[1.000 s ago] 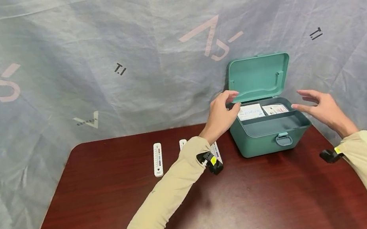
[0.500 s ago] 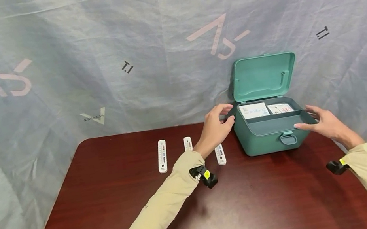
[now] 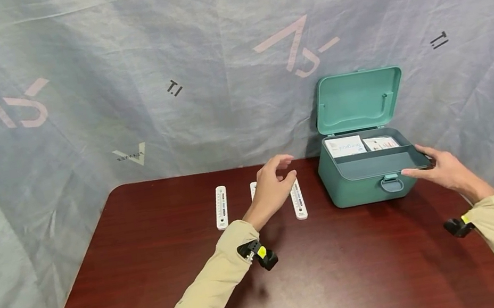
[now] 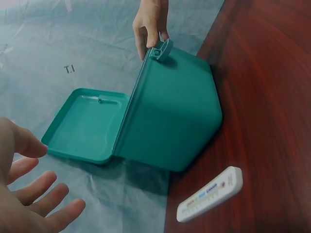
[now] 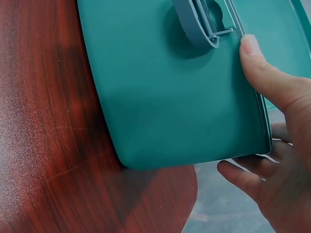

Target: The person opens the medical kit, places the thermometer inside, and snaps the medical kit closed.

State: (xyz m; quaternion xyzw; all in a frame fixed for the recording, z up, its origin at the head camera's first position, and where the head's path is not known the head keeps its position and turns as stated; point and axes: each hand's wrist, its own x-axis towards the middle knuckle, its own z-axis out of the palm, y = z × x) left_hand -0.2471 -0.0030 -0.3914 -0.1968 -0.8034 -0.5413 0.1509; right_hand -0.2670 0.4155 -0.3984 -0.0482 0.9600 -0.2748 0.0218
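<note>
Grey-blue cloth (image 3: 221, 115) with pale and dark lettering hangs creased behind a dark reddish-brown table (image 3: 160, 281), whose polished top shows a wood grain. Leftmost on it lies a left thermometer (image 3: 221, 208), a slim white strip with a printed scale and small coloured labels, well apart from everything else. Next comes a middle thermometer (image 3: 253, 187), mostly hidden behind the left hand (image 3: 270, 193), which hangs in the air in front of it. The fingers of that hand are gently bent and spread, with a wide gap to the thumb, and its grasp holds nothing. Just beyond the fingertips, a right thermometer (image 3: 299, 202) of the same white kind lies on the wood, between that hand and the teal box (image 3: 359, 190). The box stands upright near the table's right end, its lid (image 3: 360, 100) swung up and back toward the cloth. A divider splits the inside crosswise; behind it sit a white pack (image 3: 345, 146) lettered in blue and, to its right, a smaller printed packet (image 3: 380, 143). A grey-blue latch (image 3: 391, 183) projects from the front wall. Farthest right, the right hand (image 3: 448, 170) grips the box's front right corner: the thumb presses on the front rim, while the other fingers bend around the right side, partly hidden behind it.
</note>
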